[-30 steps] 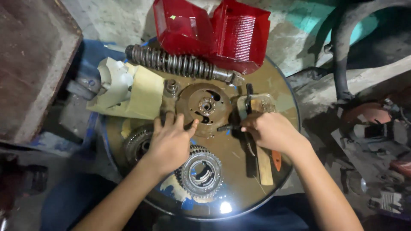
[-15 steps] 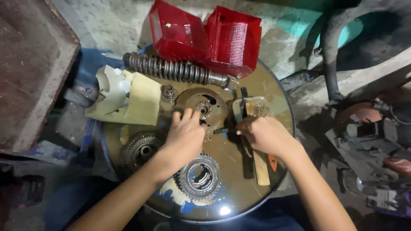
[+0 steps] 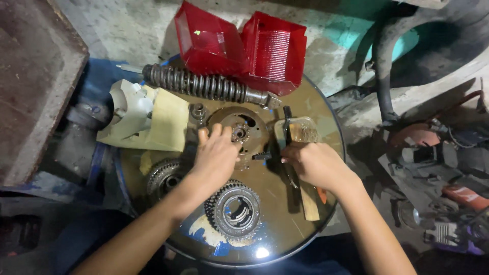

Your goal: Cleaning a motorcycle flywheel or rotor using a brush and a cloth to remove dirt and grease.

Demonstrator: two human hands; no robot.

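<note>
My left hand (image 3: 216, 153) lies on a round dark metal plate (image 3: 249, 122) with holes and a central hub, fingers spread over its left part. My right hand (image 3: 313, 164) is closed around a dark tool (image 3: 264, 156) whose tip points at the plate's right edge. Both hands work on a round metal drum top (image 3: 285, 234). A small clear container (image 3: 304, 130) sits just above my right hand. A toothed gear (image 3: 237, 211) lies below my left wrist, with another gear (image 3: 164, 175) left of it.
A coil-spring shock absorber (image 3: 204, 86) lies across the drum's far edge, with two red lamp lenses (image 3: 204, 38) (image 3: 275, 48) behind it. A cream plastic cover (image 3: 147, 119) sits left. A wooden handle (image 3: 308, 201) lies under my right forearm. Engine parts (image 3: 438, 153) clutter the right floor.
My left hand has slid up from the plate's lower left edge onto its face near the hub. My right hand has stayed at the plate's right edge.
</note>
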